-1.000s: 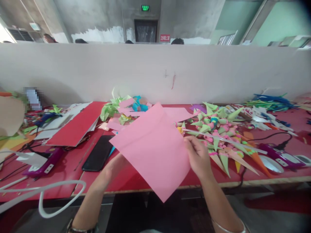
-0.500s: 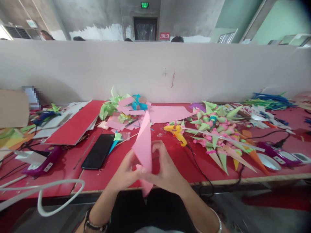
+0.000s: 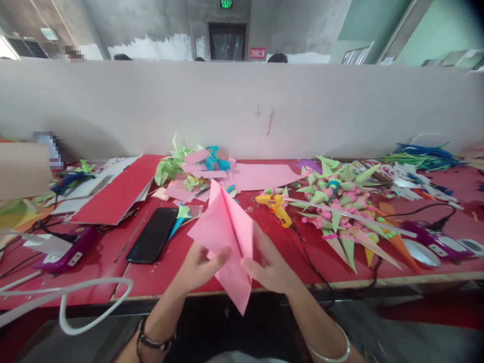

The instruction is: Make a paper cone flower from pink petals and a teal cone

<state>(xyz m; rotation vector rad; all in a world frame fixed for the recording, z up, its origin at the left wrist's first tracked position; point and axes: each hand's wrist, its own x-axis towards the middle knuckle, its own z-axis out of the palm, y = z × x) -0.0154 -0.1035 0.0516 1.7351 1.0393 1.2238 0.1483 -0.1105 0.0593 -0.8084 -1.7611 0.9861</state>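
- We find the pink sheet (image 3: pixel 227 237) folded along a centre crease and held above the near table edge (image 3: pixel 340 285); a second ago it was spread flat, then doubled narrow, so folding is under way.
- The left hand (image 3: pixel 198 267) pinches the sheet's left flap, thumb on top; the right hand (image 3: pixel 270 264) grips the right flap with fingers closed behind it.
- Just beyond, we note bare red tabletop between the black phone (image 3: pixel 153 234) and the yellow glue gun (image 3: pixel 276 205).
- Farther right, paper cones (image 3: pixel 340 212) crowd the surface; the partition wall (image 3: pixel 242 106) closes the back.
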